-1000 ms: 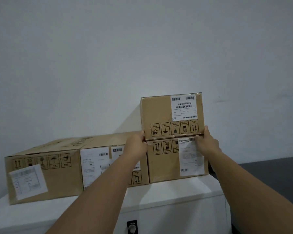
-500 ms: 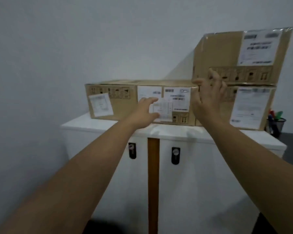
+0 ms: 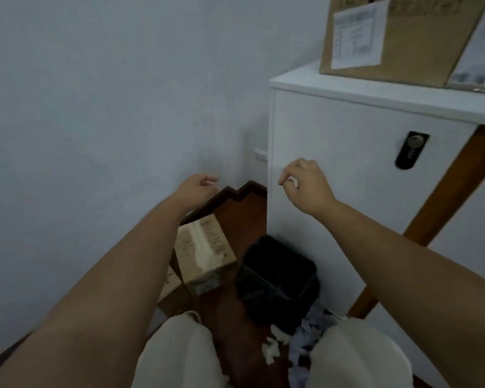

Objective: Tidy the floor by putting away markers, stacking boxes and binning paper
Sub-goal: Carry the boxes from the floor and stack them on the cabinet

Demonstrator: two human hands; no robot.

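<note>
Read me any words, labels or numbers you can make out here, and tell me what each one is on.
Nothing here can be read for certain.
White label on the box on the cabinet: printed lines and a barcode, too blurred.
Second label at the right edge: blurred and cut off.
Floor box: dark marks along the top, unreadable.
Sticker on its lower end: too small.

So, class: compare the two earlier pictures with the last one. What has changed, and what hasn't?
Both hands have let go of the stacked boxes and dropped: the left hand and right hand now hang free before the white cabinet. The view has swung down to the floor, showing a black bin, crumpled paper and a small box. A cardboard box stays on the cabinet.
</note>
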